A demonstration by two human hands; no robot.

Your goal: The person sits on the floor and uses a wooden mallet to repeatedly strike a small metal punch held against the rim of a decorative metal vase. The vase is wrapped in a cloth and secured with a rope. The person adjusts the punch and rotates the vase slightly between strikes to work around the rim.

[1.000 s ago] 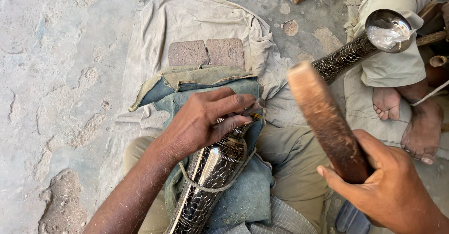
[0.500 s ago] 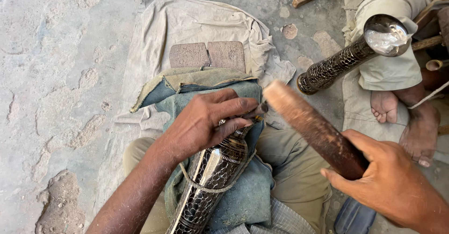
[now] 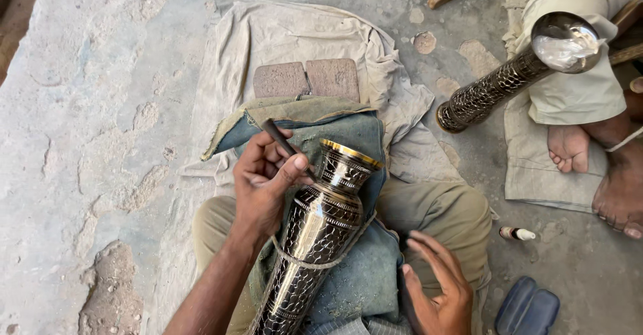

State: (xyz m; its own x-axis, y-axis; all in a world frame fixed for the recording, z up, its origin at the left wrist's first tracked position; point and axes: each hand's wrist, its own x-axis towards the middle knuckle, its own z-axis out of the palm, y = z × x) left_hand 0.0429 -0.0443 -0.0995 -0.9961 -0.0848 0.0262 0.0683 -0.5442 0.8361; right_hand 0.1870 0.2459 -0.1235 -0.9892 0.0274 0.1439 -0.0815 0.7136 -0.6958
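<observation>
already much of the metal vase on the lap shows engraved scales; the neck band looks left. left hand pinches a chisel at its eleven o'clock; right hand rests open, empty.

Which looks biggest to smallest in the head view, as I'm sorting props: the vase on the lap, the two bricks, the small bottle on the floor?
1. Vase, by far the largest, though nearest the camera.
2. Two bricks, alike in size.
3. Small bottle.
</observation>
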